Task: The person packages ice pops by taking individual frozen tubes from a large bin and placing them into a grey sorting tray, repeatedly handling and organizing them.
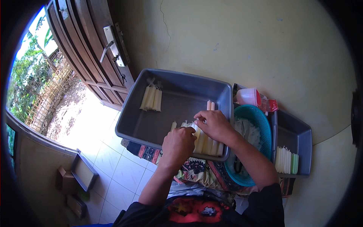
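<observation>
Presently: both hands arranging pale wrapped sticks (207, 143) at the near wall of the grey tub (177, 100).
Left hand (179, 145) curled, knuckles up, fingers pressed onto the row; right hand (213, 124) fingers bent, pinching stick tops. Judged: packing step; next calls for aligning sticks evenly. Separate bundle (151, 98) lies far-left. Teal basket (252, 125), second tub (298, 136), patterned cloth (196, 168), tiled floor (113, 166), open wooden door (90, 49).

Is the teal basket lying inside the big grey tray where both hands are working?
No, the teal basket sits outside the big grey tray, against its right wall.
</observation>
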### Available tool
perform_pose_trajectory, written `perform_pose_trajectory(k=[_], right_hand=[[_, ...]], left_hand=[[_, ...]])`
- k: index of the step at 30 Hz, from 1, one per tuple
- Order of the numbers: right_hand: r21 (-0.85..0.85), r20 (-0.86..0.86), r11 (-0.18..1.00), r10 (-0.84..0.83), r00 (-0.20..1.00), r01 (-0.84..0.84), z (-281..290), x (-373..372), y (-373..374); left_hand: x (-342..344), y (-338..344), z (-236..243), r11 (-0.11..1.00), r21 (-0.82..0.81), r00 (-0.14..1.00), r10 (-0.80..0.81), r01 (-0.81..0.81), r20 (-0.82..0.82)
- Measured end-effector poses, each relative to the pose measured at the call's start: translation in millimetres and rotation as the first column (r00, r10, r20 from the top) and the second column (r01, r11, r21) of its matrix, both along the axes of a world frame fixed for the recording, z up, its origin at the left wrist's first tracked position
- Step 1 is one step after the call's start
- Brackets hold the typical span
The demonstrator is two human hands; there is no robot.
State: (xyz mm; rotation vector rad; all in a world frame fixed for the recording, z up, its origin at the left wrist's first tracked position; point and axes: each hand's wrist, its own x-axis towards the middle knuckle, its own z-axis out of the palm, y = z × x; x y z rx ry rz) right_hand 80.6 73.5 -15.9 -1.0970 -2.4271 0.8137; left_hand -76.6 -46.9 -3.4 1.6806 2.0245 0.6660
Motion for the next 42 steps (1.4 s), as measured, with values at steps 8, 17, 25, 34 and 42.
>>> perform_pose_trajectory(k=[8, 17, 25, 34, 42], right_hand=[[0.012, 0.023, 1.0, 0.024, 0.999, -0.024, 15.9, 11.0, -8.2], [-0.026, -0.051, 0.998, 0.059, 0.997, -0.06, 12.2, 14.5, -6.8], [0.021, -0.163, 0.999, 0.029, 0.986, -0.026, 13.5, 13.4, -9.1], [0.156, -0.367, 0.987, 0.099, 0.925, -0.044, 27.2, -33.0, 15.2], [0.029, -0.322, 0.997, 0.082, 0.943, -0.077, -8.2, -150.2, 73.4]], left_hand=[[-5.4, -2.9, -8.0, 0.992, 0.082, 0.995, -0.09, 0.092, -0.03], [-5.8, -4.3, -10.7, 0.987, 0.137, 0.996, -0.084, 0.085, -0.01], [-8.8, -3.0, -10.4, 0.951, 0.299, 0.993, -0.1, 0.078, 0.06], [-52.5, 17.9, 11.5, 0.893, 0.444, 0.997, 0.072, -0.078, 0.031], [-145.5, 61.5, 3.4, 0.951, 0.284, 0.958, 0.189, -0.123, -0.216]])
